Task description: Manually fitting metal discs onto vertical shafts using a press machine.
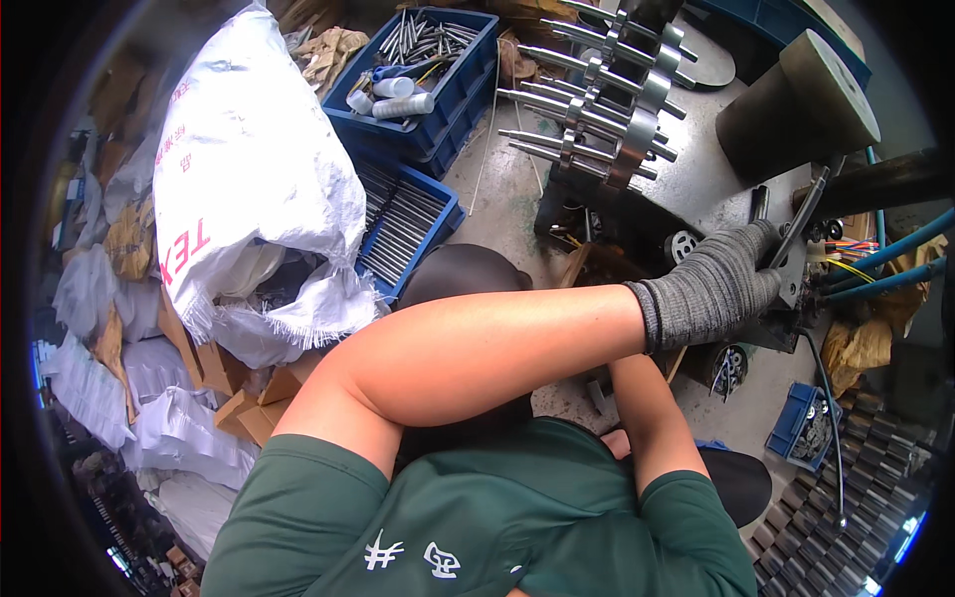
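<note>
My left arm reaches across to the right, and my left hand [711, 284], in a grey knitted glove, is closed at the edge of a metal machine. Its fingertips meet the lower end of a flat dark metal bar [804, 214] beside a metal bracket [793, 281]; what lies inside the fingers is hidden. My right forearm [652, 413] passes up beneath the left wrist, which hides the right hand. Beyond the glove, a metal plate [711, 134] carries several shiny pointed rods with round discs [637, 129] and a large grey cylinder [796, 104].
Blue crates [453, 109] with metal parts and white bottles stand at the far left, near a crate of rods [408, 224]. A large white woven sack [259, 149] leans there. Blue hoses [910, 249] and coloured wires are at right, above a small blue bin [801, 428].
</note>
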Tool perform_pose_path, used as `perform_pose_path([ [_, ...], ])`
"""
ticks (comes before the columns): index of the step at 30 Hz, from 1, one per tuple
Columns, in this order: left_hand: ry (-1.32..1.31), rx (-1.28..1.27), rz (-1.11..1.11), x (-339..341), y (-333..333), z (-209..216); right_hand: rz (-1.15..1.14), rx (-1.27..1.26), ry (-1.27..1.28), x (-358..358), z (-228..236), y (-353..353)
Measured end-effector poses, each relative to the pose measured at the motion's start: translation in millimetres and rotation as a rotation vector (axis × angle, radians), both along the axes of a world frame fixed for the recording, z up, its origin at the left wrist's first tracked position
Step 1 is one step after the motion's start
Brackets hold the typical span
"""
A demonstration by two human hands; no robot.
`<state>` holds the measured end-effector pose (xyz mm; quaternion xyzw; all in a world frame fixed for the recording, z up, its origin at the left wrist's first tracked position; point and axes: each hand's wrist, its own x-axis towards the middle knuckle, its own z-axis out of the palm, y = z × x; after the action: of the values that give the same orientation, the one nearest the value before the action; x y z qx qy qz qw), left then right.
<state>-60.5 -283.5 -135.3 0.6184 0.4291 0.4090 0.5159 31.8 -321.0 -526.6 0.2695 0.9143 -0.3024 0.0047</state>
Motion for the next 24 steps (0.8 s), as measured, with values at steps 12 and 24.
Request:
perform_pose_path([
  [12,-0.421,-0.272,0.042,-18,7,10,-0.056,-0.217,-0.132,-21,64,10],
  [24,-0.452,-0.335,0.011,-5,3,12,-0.102,-0.269,-0.168,65,174,2],
])
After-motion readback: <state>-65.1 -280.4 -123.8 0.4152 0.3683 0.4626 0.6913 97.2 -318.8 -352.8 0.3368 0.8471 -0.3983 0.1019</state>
